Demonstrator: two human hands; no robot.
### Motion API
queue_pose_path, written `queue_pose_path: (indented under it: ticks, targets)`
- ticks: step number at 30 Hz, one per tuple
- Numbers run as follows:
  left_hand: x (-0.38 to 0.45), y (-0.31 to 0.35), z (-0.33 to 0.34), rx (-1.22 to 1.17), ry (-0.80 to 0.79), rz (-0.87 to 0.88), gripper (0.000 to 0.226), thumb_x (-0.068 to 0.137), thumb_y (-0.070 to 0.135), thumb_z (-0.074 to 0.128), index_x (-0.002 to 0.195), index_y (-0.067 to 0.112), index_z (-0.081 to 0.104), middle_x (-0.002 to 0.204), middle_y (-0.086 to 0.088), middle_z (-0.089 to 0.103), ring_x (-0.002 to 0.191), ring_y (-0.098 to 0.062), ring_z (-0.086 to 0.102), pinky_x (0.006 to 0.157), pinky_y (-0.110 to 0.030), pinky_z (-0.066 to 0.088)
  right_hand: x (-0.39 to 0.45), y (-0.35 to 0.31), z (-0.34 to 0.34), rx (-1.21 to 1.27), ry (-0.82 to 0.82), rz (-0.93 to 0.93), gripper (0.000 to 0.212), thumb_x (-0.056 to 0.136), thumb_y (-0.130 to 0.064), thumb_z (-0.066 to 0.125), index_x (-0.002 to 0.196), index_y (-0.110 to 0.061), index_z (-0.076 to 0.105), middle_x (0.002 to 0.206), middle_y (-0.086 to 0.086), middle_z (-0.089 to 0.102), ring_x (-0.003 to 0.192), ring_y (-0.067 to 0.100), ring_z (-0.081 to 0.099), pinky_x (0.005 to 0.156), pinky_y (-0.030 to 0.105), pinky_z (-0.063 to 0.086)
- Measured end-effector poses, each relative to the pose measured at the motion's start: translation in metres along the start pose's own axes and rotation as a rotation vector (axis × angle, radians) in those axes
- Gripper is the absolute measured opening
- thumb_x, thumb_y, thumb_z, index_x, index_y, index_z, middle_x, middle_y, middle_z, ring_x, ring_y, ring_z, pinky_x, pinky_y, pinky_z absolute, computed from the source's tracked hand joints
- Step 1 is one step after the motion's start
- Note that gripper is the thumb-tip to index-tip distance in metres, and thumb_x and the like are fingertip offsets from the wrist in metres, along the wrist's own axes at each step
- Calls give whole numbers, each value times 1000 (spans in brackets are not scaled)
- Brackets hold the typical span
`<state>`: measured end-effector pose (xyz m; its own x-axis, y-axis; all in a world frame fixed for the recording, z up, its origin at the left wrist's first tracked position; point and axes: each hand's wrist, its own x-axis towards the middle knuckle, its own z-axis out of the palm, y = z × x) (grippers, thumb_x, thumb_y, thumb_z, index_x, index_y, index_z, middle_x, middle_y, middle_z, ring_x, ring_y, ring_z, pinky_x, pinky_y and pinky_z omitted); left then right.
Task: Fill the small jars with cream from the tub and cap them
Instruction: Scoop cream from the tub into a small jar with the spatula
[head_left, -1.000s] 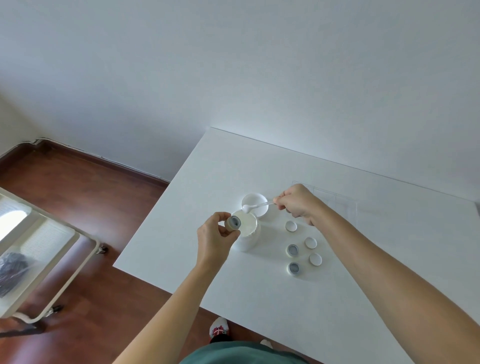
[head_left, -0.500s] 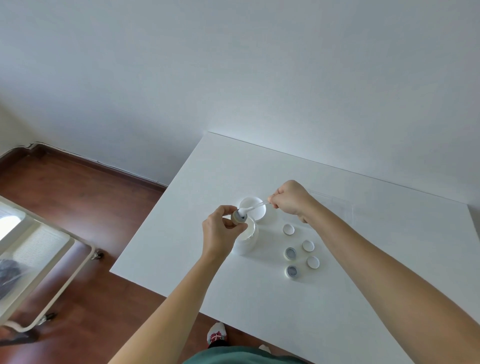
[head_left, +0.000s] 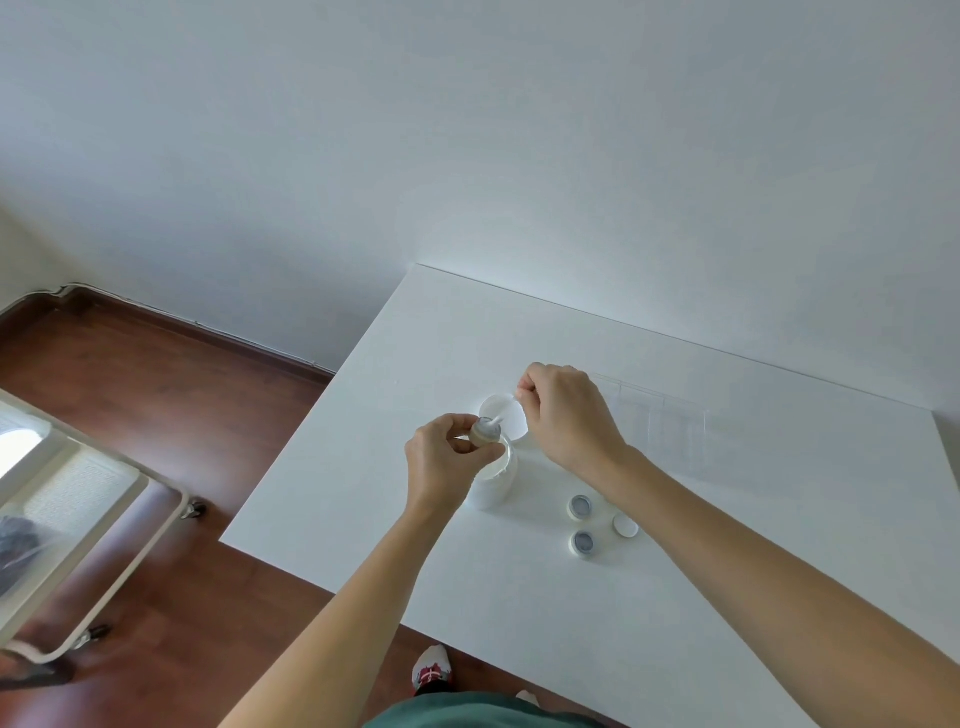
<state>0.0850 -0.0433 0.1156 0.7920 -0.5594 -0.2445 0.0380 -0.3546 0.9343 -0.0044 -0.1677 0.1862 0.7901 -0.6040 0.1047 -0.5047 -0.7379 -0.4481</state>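
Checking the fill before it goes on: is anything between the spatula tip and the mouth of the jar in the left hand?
Nothing visible. The spatula tip is at the open mouth of the jar, which the left hand pinches over the tub.

No text, label, brand or number can be read anywhere — jars, tub, caps all unmarked.
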Motion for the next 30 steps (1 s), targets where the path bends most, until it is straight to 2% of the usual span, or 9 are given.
queue_pose_path:
  ticks: [6, 11, 16, 22, 30]
  targets:
    - [1, 2, -2, -35, 7, -37, 26, 62, 23, 91, 82, 26, 74, 69, 15, 74, 64, 3, 68, 61, -14, 53, -16, 1, 0, -96, 101, -333, 14, 92, -9, 58, 79, -5, 61, 68, 5, 61, 68, 25, 49, 64, 33, 44]
    - [3, 4, -3, -55, 12, -70, 29, 58, 23, 92, 83, 23, 77, 75, 9, 77, 71, -1, 71, 64, -17, 55, -23, 5, -2, -112, 177, -450, 10, 84, -2, 69, 76, -7, 64, 63, 1, 59, 62, 23, 49, 60, 31, 46]
    - [3, 5, -5, -71, 14, -77, 31, 57, 22, 93, 84, 21, 77, 75, 10, 77, 69, 1, 71, 60, -12, 51, -27, 10, -7, -94, 227, -503, 7, 85, -2, 68, 80, -7, 65, 65, 1, 60, 63, 23, 49, 61, 33, 47]
    - [3, 7, -4, -79, 2, -70, 31, 58, 21, 93, 85, 20, 77, 79, 6, 77, 73, -4, 72, 67, -18, 54, -33, 12, -10, -119, 292, -527, 6, 83, 0, 70, 79, -3, 67, 64, 4, 58, 61, 25, 49, 59, 32, 47]
    - [3, 5, -10, -82, 0, -60, 29, 60, 20, 92, 85, 22, 77, 80, 8, 78, 71, -2, 72, 63, -17, 53, -32, 16, -14, -88, 310, -497, 5, 86, -2, 68, 81, -2, 67, 67, 5, 61, 63, 26, 50, 62, 31, 47]
